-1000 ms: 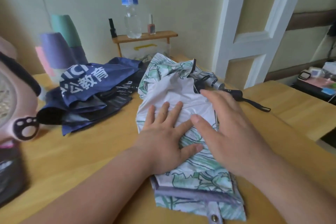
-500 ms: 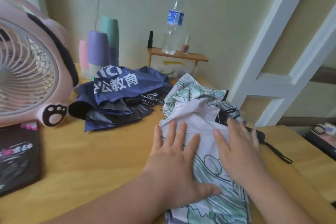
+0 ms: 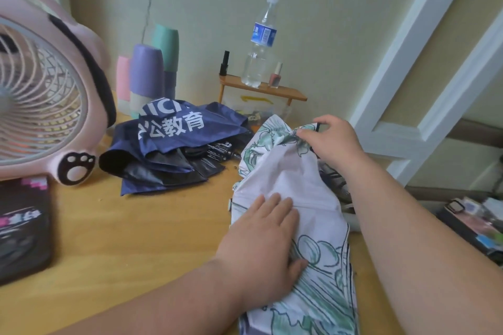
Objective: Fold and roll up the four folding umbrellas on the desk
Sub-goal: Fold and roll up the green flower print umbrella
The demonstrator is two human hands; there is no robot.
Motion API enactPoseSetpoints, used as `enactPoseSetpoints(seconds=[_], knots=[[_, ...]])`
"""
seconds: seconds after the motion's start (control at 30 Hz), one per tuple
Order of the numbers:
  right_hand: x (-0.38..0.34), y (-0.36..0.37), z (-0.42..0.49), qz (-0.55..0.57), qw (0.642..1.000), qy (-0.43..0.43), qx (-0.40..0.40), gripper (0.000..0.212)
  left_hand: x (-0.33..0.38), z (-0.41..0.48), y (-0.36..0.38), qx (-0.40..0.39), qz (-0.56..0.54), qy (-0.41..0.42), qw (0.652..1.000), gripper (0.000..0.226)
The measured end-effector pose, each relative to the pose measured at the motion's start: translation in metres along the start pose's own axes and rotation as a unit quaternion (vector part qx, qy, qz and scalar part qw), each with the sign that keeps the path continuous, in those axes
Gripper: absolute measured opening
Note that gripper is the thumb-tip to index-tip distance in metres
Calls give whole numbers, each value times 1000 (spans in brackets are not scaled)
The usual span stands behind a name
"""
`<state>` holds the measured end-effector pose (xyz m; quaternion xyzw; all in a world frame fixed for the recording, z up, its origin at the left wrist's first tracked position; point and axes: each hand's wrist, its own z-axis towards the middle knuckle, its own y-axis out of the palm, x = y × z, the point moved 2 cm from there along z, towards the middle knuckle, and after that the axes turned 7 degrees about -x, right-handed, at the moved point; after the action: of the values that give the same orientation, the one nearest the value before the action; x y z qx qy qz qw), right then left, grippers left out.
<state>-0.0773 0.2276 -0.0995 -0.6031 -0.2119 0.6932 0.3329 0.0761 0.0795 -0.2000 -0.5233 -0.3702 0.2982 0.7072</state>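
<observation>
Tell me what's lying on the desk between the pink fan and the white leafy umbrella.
The navy umbrella with white lettering, loosely crumpled, lies between the pink fan and the white leafy umbrella; the head view shows it.

I read white characters "公教育" on the navy umbrella (image 3: 174, 141), with cut-off Latin letters above them, perhaps "ICI". Print on the water bottle (image 3: 260, 43) label and the black case (image 3: 21, 228) is too blurred to read.
</observation>
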Motion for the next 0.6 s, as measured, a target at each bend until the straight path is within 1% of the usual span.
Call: enactPoseSetpoints(seconds=[0.1, 0.2, 0.23, 0.27, 0.33, 0.4, 0.47, 0.53, 0.57, 0.6], knots=[[-2, 0, 4, 29, 998, 14, -49, 42, 0, 2, 6, -23, 14, 9, 1000, 81], [-1, -4, 8, 38, 999, -2, -40, 37, 0, 3, 9, -37, 29, 5, 999, 80], [-1, -4, 10, 61, 998, -7, -34, 35, 0, 3, 10, -41, 34, 3, 999, 79], [1, -4, 13, 107, 993, -2, -42, 32, 0, 3, 11, -46, 38, 2, 998, 78], [-1, -1, 14, 197, 975, 35, -96, 33, 1, 4, 12, -52, 43, 1, 998, 77], [-5, 2, 16, 216, 965, 58, -135, 34, 0, 5, 12, -54, 45, 0, 998, 76], [-12, -1, 17, 241, 959, 50, -142, 32, 0, 5, 11, -59, 49, 0, 997, 76], [-21, -11, 16, 325, 937, 22, -129, 30, 0, 4, 11, -65, 51, 2, 997, 76], [-24, -19, 15, 386, 915, 4, -114, 30, 0, 4, 11, -67, 51, 3, 996, 76], [-26, -27, 11, 452, 887, -18, -99, 29, 0, 4, 11, -67, 52, 5, 996, 76]])
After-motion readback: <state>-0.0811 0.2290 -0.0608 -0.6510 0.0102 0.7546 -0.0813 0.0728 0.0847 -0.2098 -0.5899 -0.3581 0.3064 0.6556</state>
